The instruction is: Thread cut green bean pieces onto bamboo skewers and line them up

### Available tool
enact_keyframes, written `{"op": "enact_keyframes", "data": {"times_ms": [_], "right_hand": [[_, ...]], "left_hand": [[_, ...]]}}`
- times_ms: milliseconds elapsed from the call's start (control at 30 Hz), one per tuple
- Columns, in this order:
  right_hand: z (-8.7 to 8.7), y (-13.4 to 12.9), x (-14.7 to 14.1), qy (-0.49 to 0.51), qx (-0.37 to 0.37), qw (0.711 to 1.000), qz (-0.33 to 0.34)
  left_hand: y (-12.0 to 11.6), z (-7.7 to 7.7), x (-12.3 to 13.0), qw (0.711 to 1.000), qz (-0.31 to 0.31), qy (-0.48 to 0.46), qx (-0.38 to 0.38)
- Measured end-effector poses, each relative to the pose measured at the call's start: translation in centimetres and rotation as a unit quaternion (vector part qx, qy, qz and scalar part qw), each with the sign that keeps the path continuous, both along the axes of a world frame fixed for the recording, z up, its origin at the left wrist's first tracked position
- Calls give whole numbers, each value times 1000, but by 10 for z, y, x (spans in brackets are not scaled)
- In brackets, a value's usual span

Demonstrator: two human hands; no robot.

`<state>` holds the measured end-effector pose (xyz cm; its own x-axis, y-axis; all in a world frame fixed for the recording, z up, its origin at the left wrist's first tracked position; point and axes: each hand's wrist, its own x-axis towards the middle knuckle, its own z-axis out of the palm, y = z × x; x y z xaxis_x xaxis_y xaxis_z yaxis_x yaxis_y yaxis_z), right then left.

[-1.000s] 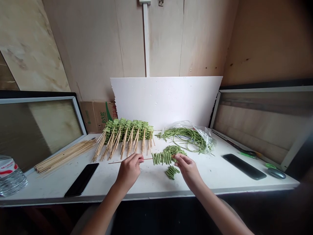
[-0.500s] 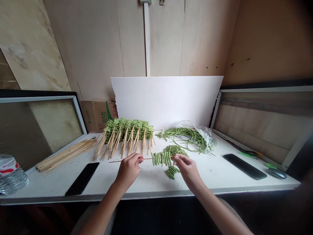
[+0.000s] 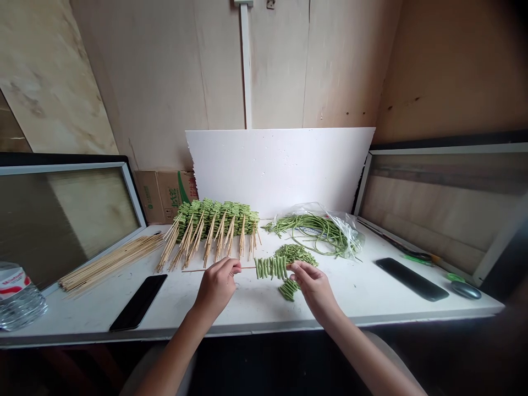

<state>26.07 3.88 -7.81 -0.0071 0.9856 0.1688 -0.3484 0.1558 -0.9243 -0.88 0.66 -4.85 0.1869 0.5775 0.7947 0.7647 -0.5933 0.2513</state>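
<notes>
Between my two hands a thin wooden skewer point(image 3: 248, 267) lies nearly level above the table, with a row of cut green bean pieces point(image 3: 270, 268) threaded crosswise on it. My left hand point(image 3: 218, 279) is closed round the skewer's bare part, whose end sticks out to the left. At the other end, my right hand point(image 3: 312, 280) pinches the skewer beside the last bean piece; the tip is hidden by the fingers. Just below the skewered beans is a small bunch of cut bean pieces point(image 3: 289, 289). A larger heap of cut pieces point(image 3: 296, 253) lies behind my right hand.
Finished bean skewers point(image 3: 214, 217) are stacked at the back left, near loose skewers point(image 3: 111, 263). Long beans point(image 3: 322, 231) lie in a plastic bag at the back right. A phone point(image 3: 139, 302), water bottle point(image 3: 18, 297), dark case point(image 3: 411, 279) and mouse point(image 3: 466, 290) flank my hands.
Both hands keep their hold on the skewer. The view has shifted very slightly; the right hand and the bean pieces sit a touch further left.
</notes>
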Motion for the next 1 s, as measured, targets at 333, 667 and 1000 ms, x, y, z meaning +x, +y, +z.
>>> {"op": "enact_keyframes", "data": {"times_ms": [333,667,1000], "right_hand": [[8,-9,-8,19,-10,1000,4],[6,-12,-11,20,-3,1000,-11],[19,-13,-6,78,14,996,48]], "left_hand": [[-3,3,3,1000,0,-1,21],[-3,4,4,1000,-10,-27,4],[2,1,3,997,5,-71,-3]]}}
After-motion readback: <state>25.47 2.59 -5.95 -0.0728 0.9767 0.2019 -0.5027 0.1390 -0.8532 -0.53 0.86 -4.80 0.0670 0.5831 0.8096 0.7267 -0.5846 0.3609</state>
